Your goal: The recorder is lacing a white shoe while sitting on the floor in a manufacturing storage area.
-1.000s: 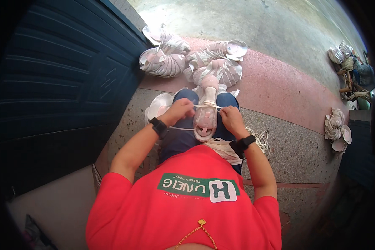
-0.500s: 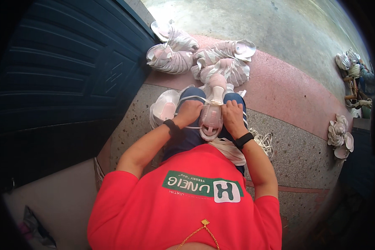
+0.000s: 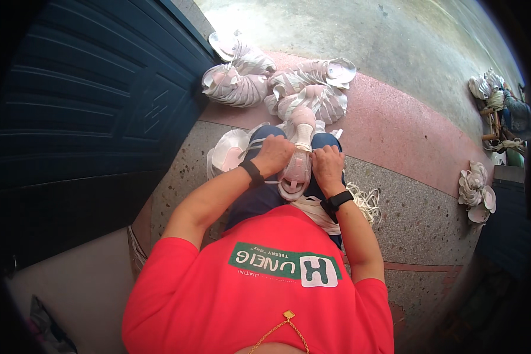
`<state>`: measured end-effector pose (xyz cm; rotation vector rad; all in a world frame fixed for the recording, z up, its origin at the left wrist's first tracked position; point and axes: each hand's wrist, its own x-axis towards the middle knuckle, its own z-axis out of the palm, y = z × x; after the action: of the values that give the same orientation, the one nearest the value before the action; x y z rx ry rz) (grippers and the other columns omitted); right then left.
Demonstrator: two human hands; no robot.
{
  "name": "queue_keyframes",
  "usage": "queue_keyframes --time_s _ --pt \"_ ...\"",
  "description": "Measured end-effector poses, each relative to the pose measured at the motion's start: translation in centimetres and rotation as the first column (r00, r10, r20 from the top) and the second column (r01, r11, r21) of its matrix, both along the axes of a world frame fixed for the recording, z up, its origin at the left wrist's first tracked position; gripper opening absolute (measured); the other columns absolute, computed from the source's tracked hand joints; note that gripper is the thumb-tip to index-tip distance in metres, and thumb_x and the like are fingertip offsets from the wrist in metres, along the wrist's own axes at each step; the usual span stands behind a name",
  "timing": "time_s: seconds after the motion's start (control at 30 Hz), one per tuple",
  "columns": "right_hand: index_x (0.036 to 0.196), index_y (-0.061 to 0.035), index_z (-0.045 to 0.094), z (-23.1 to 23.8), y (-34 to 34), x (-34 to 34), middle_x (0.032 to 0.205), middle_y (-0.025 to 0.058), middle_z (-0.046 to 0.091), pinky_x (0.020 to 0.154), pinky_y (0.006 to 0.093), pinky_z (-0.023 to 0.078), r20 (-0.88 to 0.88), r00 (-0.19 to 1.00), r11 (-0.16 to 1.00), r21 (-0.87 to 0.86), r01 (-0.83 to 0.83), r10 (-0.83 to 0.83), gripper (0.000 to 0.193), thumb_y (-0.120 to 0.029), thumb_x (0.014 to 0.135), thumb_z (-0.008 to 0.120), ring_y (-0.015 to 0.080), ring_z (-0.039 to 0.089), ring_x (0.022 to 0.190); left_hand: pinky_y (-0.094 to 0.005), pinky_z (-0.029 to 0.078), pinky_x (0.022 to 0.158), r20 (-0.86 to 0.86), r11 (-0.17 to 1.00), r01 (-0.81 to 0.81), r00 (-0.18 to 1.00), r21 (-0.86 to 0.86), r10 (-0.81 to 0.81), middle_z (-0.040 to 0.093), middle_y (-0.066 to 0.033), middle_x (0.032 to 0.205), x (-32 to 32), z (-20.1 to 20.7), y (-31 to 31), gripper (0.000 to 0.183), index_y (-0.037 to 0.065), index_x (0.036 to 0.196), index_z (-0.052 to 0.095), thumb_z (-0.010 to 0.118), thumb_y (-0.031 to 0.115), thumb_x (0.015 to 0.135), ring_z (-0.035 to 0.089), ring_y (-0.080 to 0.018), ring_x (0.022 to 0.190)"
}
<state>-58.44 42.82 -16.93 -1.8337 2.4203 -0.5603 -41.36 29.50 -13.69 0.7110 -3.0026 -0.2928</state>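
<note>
A pink-and-white shoe upper (image 3: 295, 172) sits between my knees, its toe end toward my body. Its padded pink tongue (image 3: 302, 117) points away from me. My left hand (image 3: 275, 155) is closed at the left edge of the lacing, its fingers pinching the white shoelace. On the other side, my right hand (image 3: 328, 166) is closed, with a short bit of pale lace showing at its fingertips. A loose strand of the shoelace (image 3: 255, 146) runs across my left knee. The fingertips hide part of the lacing.
Stacked pink-and-white shoe uppers (image 3: 239, 88) lie ahead on the floor, with another upper (image 3: 228, 151) beside my left knee. A bundle of white laces (image 3: 364, 203) is by my right leg. More uppers (image 3: 477, 192) lie far right. A dark blue door (image 3: 100, 100) stands left.
My left hand has moved right and slightly away from me, closer to the shoe's tongue. My right hand has stayed nearly in place beside the lacing. The view has shifted slightly.
</note>
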Motion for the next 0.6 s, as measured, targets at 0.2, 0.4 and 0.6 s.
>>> queue_keyframes --time_s 0.2,0.4,0.6 --pt "0.088 -0.0082 0.071 1.4 0.8 1.1 0.096 0.0105 0.066 0.083 0.0456 0.042 -0.001 0.999 0.995 0.094 -0.041 0.042 0.026 -0.034 0.088 0.07 0.0311 0.059 0.098 -0.0463 0.043 0.077 -0.179 0.974 -0.216 0.963 -0.069 0.201 0.069 -0.0077 0.085 1.0 1.0 3.2 0.021 0.01 0.086 0.071 0.073 0.031 0.086 0.059 -0.03 0.093" --pt "0.099 -0.0089 0.072 -0.4 1.0 -1.0 0.097 0.0118 0.066 0.084 0.0498 0.044 0.259 0.957 0.989 0.034 -0.146 0.133 0.021 -0.028 0.089 0.068 0.0336 0.059 0.099 -0.0471 0.048 0.081 -0.175 0.962 -0.221 0.953 0.16 0.248 0.068 -0.0115 0.092 1.2 0.3 3.3 0.02 0.005 0.097 0.071 0.068 0.024 0.09 0.059 -0.0333 0.097" --pt "0.094 -0.0062 0.068 -0.9 1.3 -0.7 0.087 0.0146 0.066 0.078 0.0476 0.049 0.436 0.892 0.99 -0.127 -0.068 0.118 0.011 -0.015 0.089 0.066 0.0358 0.061 0.087 -0.046 0.052 0.086 -0.273 0.945 -0.157 0.932 0.286 0.238 0.071 -0.0151 0.096 0.1 2.0 1.7 0.022 0.002 0.103 0.073 0.067 0.018 0.089 0.062 -0.0372 0.096"
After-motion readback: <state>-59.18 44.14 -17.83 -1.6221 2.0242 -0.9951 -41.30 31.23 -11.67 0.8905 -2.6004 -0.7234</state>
